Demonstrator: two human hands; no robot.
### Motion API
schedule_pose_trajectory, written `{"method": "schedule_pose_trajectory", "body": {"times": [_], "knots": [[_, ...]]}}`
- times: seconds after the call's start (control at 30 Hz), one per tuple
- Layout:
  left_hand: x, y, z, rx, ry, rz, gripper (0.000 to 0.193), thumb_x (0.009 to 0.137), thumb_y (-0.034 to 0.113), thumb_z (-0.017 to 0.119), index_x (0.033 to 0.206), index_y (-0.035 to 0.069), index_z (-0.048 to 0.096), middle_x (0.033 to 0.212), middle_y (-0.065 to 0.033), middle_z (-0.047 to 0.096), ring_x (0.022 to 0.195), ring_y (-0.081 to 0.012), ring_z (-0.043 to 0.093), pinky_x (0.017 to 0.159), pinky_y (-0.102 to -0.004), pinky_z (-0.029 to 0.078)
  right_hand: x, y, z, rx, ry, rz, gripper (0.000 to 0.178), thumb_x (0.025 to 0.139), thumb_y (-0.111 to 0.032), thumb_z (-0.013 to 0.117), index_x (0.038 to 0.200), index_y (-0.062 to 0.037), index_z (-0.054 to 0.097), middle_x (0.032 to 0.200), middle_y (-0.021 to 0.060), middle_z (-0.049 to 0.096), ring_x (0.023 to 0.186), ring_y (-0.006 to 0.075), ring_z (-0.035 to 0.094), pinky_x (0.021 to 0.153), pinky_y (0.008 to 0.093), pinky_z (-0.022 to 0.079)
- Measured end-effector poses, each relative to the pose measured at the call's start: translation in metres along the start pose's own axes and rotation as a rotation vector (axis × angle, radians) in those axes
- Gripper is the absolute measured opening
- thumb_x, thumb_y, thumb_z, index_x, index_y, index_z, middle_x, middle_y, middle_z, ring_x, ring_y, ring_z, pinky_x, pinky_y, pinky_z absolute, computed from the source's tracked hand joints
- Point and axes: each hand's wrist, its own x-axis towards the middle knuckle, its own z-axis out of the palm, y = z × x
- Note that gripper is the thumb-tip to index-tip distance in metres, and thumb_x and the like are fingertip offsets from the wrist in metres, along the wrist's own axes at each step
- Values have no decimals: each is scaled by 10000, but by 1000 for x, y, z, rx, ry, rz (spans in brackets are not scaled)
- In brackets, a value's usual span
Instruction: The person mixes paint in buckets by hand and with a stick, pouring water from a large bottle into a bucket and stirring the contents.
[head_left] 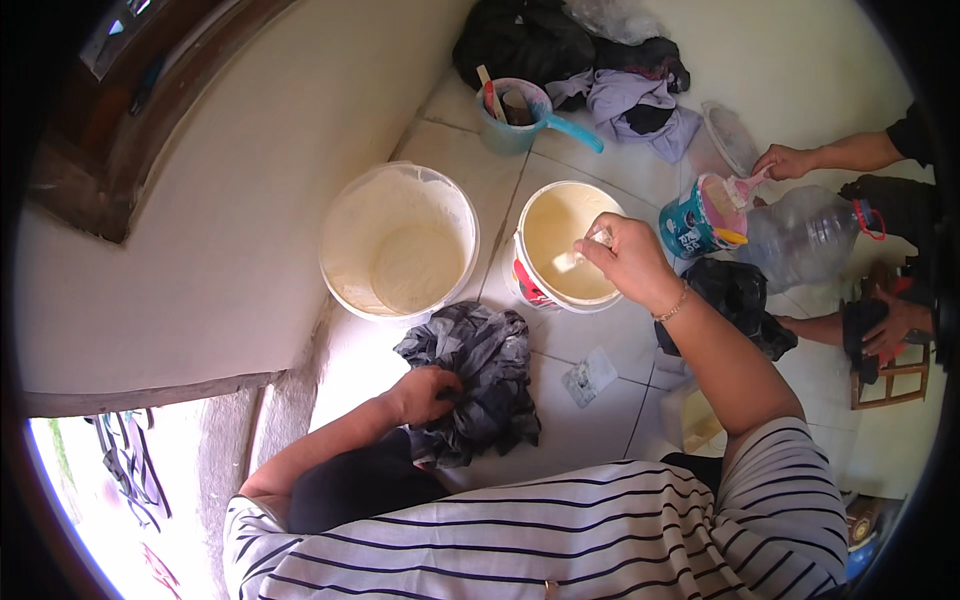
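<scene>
My right hand (632, 262) is over the mouth of a white bucket (575, 300) with cream-coloured insides. Its fingers pinch a small whitish, crusted object (600, 238); most of it is hidden by the hand, so its kind is unclear. Down on the left, my left hand (428, 395) has its fingers curled into a crumpled dark grey cloth or plastic sheet (485, 365) lying on the floor. A larger whitish tub (345, 290), smeared cream inside, stands just beyond that bundle, left of the bucket.
A blue dipper (570, 130) holding tools stands farther back by heaped clothes (640, 105). To the right, another person's hand (785, 162) holds a pink-handled tool in a teal paint pot (685, 225), beside a large clear bottle (805, 235). A black plastic bag (725, 295) lies nearer.
</scene>
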Motion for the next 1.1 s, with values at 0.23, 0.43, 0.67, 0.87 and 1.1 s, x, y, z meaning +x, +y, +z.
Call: {"method": "schedule_pose_trajectory", "body": {"times": [0.23, 0.43, 0.67, 0.87, 1.1], "knots": [[2, 11, -6, -19, 4, -1, 303, 691, 152, 625, 986, 85, 624, 934, -170, 610, 915, -330, 579, 807, -382, 469, -4, 19, -8, -352, 149, -142, 238, 760, -235, 638, 778, -4, 579, 617, 171, 571, 616, 336, 583, 565, 406, 448], [0, 3, -2, -24, 0, -13, 304, 688, 152, 632, 983, 83, 621, 946, -166, 605, 917, -325, 578, 806, -378, 469, 1, 5, -1, 36, 101, 37, 231, 759, -226, 639, 774, -3, 580, 674, 168, 599, 656, 341, 598, 590, 409, 467], [-3, 3, -2, 1, -14, 19, 307, 731, 175, 631, 1024, 85, 612, 972, -151, 604, 920, -307, 582, 812, -370, 466, -9, 15, -12, -355, 122, -73, 231, 756, -225, 651, 766, -5, 578, 646, 167, 588, 619, 339, 579, 565, 397, 444], [0, 5, -5, 11, -24, 19, 304, 728, 169, 628, 1019, 85, 614, 968, -151, 605, 918, -304, 582, 813, -371, 465, -3, 8, 4, 148, 170, 74, 204, 760, -202, 634, 769, -6, 581, 700, 186, 606, 679, 338, 608, 599, 410, 469], [-1, 2, 0, -33, 13, 39, 319, 688, 168, 625, 996, 83, 619, 950, -162, 607, 919, -320, 579, 804, -377, 469, 0, 20, -15, -395, 216, -93, 204, 764, -190, 635, 821, 1, 592, 694, 174, 607, 640, 333, 597, 577, 391, 456]]}}
